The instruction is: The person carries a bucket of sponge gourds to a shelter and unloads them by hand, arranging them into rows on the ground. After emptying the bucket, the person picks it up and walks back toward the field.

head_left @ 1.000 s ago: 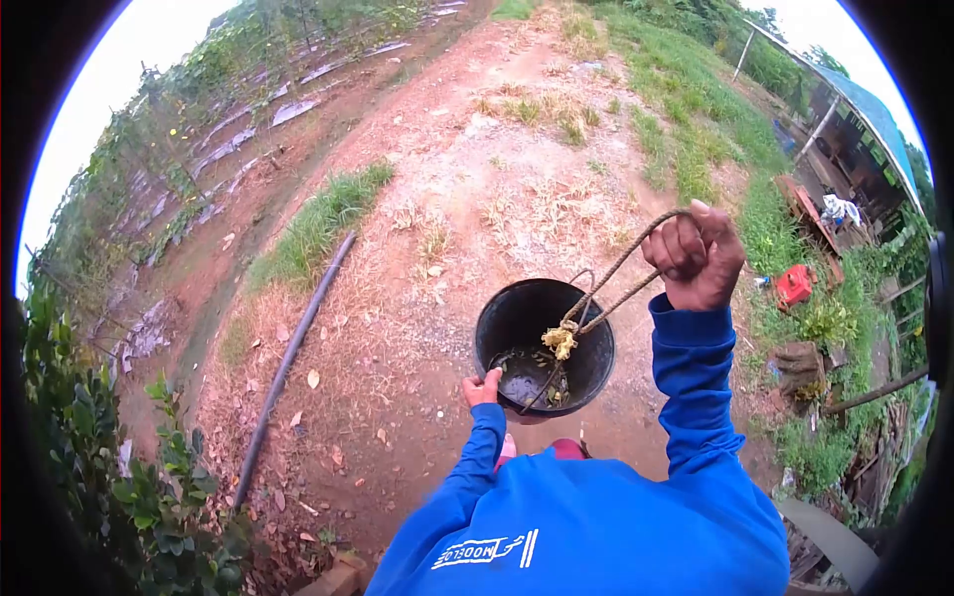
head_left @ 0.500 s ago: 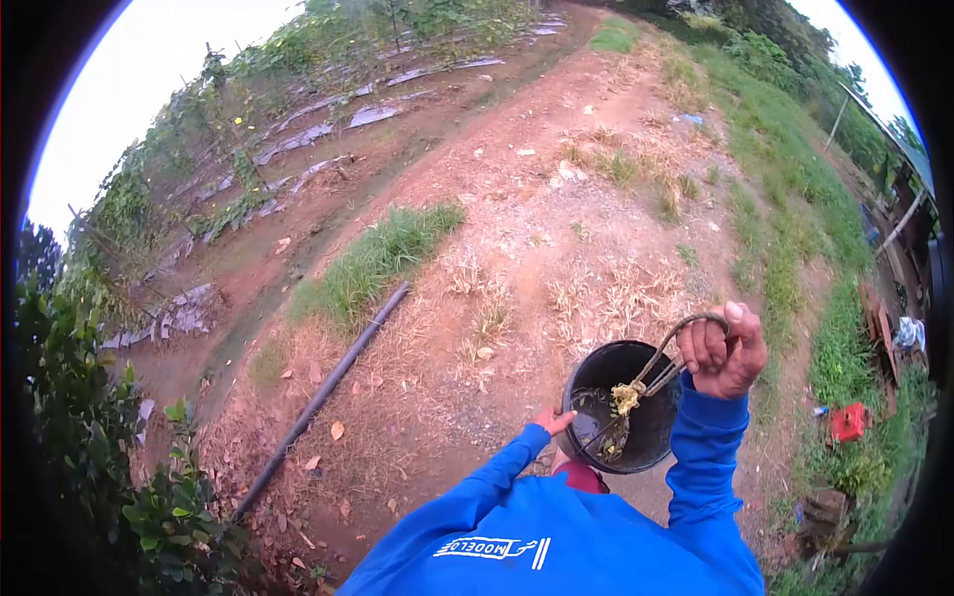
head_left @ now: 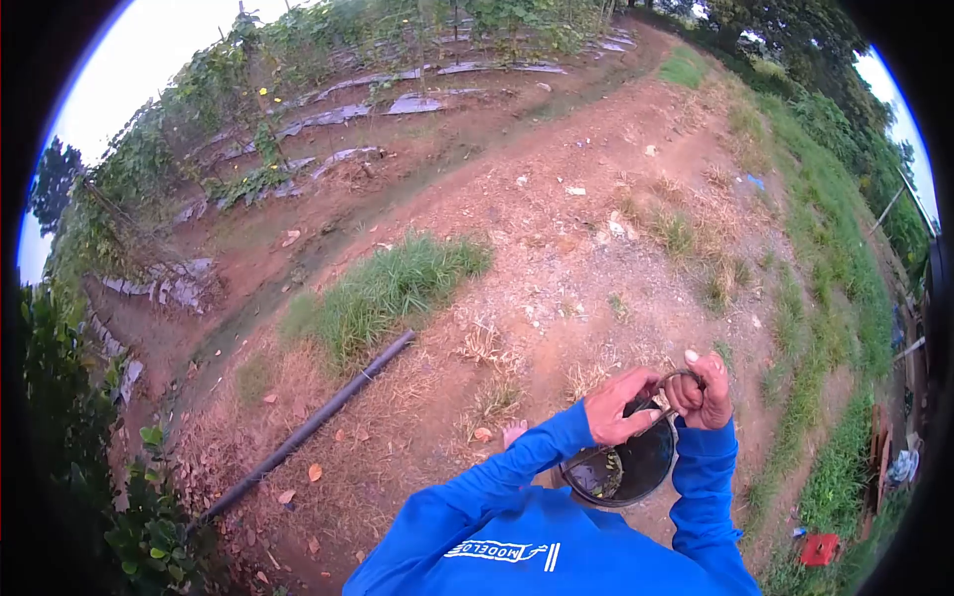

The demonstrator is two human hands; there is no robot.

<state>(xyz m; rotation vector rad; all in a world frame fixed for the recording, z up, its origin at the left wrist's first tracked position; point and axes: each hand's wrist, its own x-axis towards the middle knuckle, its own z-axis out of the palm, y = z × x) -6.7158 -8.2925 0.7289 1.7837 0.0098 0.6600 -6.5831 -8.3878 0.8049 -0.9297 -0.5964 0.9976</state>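
Observation:
A black bucket hangs in front of my body, with some leafy bits and a dark wet bottom inside. Above its right side my right hand is closed around the rope handle, which loops up from the bucket. My left hand is beside it over the bucket's rim, fingers apart and reaching to the handle; whether it touches the rope is hard to tell. Part of the handle is hidden behind my hands.
A dark pipe lies on the dirt at the left, near a grass clump. Planted rows with plastic sheeting stand beyond a shallow ditch. A red object lies in grass at the lower right.
My left hand has left the bucket's left rim and come up beside my right hand at the handle. The bucket and my right hand appear lower in view.

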